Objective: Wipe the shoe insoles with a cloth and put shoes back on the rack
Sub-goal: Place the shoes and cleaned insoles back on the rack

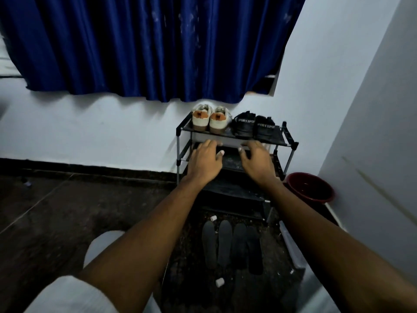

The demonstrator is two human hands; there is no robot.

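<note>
White wall, blue curtain (pixel 140 46). Black metal shoe rack (pixel 291 144): white sneakers (pixel 211 119) at top shelf's left end, black sport shoes (pixel 255 127) at right end. Four dark insoles (pixel 232 245) on floor before rack. Left hand (pixel 204 161), right hand (pixel 257 162) apart, empty, fingers spread at shelf's front edge. Risk: leaning on light rack tips shoes off.

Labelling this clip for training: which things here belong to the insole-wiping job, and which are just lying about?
Job: insoles, white shoes, black shoes, shoe rack.
Lying about: red bucket, blue curtain, white scraps.

Head view, looking forward-down, near rack (pixel 237 141).
</note>
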